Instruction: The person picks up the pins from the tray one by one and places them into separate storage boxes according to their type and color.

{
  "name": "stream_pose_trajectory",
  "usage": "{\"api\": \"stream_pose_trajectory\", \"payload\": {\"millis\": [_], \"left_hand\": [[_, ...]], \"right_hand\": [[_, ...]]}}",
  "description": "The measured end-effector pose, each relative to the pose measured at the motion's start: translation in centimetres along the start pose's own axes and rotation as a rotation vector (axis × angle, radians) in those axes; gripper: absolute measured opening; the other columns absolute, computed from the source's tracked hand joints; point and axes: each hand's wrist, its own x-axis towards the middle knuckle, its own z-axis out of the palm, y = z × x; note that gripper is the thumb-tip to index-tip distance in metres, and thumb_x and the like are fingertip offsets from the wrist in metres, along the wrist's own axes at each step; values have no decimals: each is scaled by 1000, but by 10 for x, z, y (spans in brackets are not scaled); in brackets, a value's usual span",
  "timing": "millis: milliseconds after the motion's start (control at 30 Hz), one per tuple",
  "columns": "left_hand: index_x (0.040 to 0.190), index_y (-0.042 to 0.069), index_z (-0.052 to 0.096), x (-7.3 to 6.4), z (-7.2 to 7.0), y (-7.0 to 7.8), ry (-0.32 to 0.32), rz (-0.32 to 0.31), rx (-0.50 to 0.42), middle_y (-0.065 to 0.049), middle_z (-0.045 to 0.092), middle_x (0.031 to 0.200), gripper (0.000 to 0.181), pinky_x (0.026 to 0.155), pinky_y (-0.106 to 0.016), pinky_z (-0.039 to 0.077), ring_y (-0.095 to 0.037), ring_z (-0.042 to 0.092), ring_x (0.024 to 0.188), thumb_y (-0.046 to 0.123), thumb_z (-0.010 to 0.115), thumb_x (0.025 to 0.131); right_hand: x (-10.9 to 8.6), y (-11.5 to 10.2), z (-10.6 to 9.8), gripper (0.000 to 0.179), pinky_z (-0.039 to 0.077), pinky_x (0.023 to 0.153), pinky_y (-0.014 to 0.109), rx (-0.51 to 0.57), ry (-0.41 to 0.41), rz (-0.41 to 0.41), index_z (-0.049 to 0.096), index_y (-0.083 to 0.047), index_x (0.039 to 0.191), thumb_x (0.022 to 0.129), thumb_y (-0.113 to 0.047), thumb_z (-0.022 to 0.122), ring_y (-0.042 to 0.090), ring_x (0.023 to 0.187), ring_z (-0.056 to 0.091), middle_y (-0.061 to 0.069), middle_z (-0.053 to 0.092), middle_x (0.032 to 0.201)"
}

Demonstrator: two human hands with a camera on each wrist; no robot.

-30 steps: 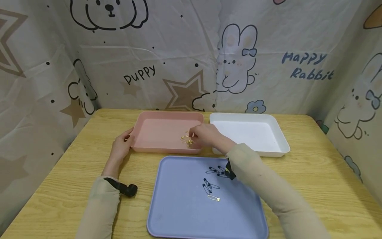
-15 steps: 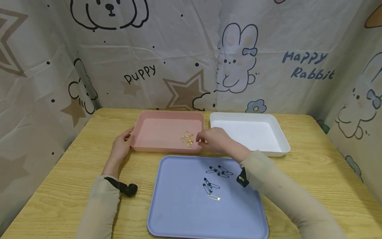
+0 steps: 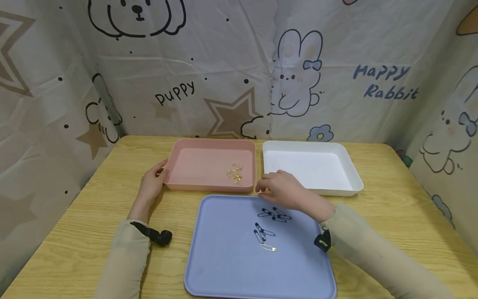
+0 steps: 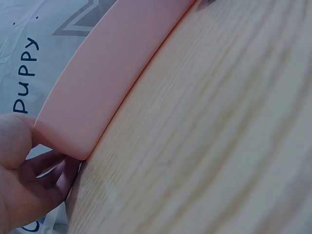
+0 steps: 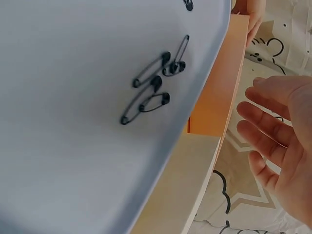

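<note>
At the left end of the pink tray [image 3: 201,187], my left hand [image 3: 150,182] grips its side, thumb at the rim and fingers against the end wall in the left wrist view. My right hand [image 3: 280,189] hovers over the far edge of the blue tray [image 3: 224,265], fingers loosely bent with nothing between them in the right wrist view. Several gold safety pins [image 3: 235,174] lie heaped in the pink tray's right part. On the blue tray are several black safety pins [image 3: 263,232] in two loose groups, with one gold safety pin [image 3: 267,248] just nearer.
A white tray [image 3: 340,192] stands right of the pink one, with a narrow gap between them. The wooden table [image 3: 388,232] ends at a printed fabric curtain [image 3: 231,62] behind and at the sides. Each wrist wears a black camera strap.
My right hand has drawn back from the gold safety pins in the pink tray, moving right and nearer to above the blue tray's far edge. The left hand stays put.
</note>
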Motion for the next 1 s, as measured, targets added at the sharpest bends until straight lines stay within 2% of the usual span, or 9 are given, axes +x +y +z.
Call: {"api": "stream_pose_trajectory", "payload": {"millis": [433,633,767,900,1000], "left_hand": [[143,14,30,-2,-1,3,11,35,38,-24,42,132,46,88,-39,38,-32,44,113,23,36,98],[143,14,30,0,-1,2,2,23,40,-24,42,132,46,88,-39,38,-32,43,113,23,36,98],[142,15,31,1,-2,3,3,21,40,-24,43,130,46,85,-35,39,-31,44,111,24,37,98],[141,14,34,2,-3,3,14,27,50,-24,46,126,45,82,-32,39,-30,46,108,22,39,97],[141,12,34,1,-4,5,17,40,61,-25,47,123,46,82,-34,40,-32,47,108,19,40,96]], "right_hand": [[-27,0,1,11,40,68,27,70,-53,-56,68,-21,89,83,-30,63,1,63,48,-13,60,78],[-38,-1,8,14,40,61,22,98,-77,-114,68,-22,88,80,-33,66,-2,60,47,-14,59,74],[-43,-3,12,15,40,59,20,109,-101,-125,67,-22,87,79,-36,66,-2,60,46,-14,59,74],[-48,-7,16,19,39,59,20,125,-138,-118,65,-24,81,77,-42,67,-2,59,44,-15,56,71],[-51,-9,17,22,37,57,19,130,-132,-133,61,-25,75,75,-46,68,-2,58,43,-15,53,67]]}}
